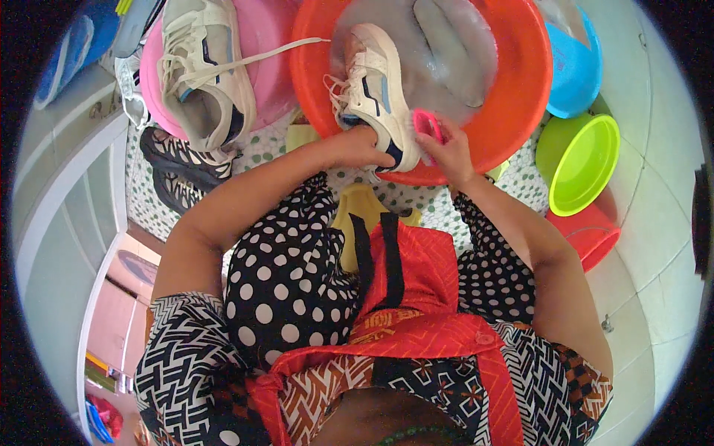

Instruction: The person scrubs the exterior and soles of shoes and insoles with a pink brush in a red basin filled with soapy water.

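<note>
My left hand [362, 147] grips a white sneaker [375, 82] by its heel, fingers partly inside the opening. The shoe has blue and navy side panels, and its toe points away from me over the orange basin [537, 67]. Closed round a pink scrub brush [428, 126], my right hand [450, 152] has the bristles at the edge of the shoe's sole near the heel. Cloudy grey water [372, 22] fills the basin. A grey-white, elongated thing [450, 52] lies partly in that water; its kind is hard to make out.
Another white sneaker [208, 74] lies across a pink basin [152, 67] at the left, its lace stretching towards the orange basin. Black patterned sandals [182, 167] rest on the pebbled floor [260, 152]. Blue [584, 74], lime green [576, 163] and red containers [591, 234] line the right wall.
</note>
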`<state>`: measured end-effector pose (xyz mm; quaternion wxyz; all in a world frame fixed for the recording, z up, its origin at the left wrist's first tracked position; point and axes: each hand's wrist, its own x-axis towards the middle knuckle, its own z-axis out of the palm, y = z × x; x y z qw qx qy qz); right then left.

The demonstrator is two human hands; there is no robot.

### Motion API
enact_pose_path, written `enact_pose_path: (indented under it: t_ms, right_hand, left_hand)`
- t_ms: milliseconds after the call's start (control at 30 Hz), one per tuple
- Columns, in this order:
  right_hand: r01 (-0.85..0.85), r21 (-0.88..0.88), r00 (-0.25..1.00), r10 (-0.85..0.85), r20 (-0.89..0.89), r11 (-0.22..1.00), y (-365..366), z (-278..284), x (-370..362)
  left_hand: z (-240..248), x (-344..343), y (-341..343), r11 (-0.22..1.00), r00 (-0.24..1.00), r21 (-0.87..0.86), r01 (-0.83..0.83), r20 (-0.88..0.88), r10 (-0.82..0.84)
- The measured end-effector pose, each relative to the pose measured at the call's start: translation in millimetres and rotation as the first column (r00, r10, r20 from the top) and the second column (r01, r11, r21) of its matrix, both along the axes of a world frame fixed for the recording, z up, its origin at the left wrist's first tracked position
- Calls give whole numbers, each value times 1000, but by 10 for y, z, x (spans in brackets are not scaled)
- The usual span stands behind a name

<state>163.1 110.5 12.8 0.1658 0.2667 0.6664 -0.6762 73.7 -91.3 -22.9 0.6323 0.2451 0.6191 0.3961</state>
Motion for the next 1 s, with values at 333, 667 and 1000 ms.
enact_pose_path:
  t_ms: [333,667,1000]
  right_hand:
    - [-236,527,913,372,-167,817,-260,-507,-1439]
    - [45,138,883,25,-469,989,215,-1146,-2073]
    - [-72,697,984,164,-67,714,822,-751,-959]
  left_hand:
    - [186,-218,39,964,954,-44,263,-135,-267]
    - [181,-93,793,960,893,-128,247,-354,-278]
    - [-435,-233,639,988,870,154,29,-490,51]
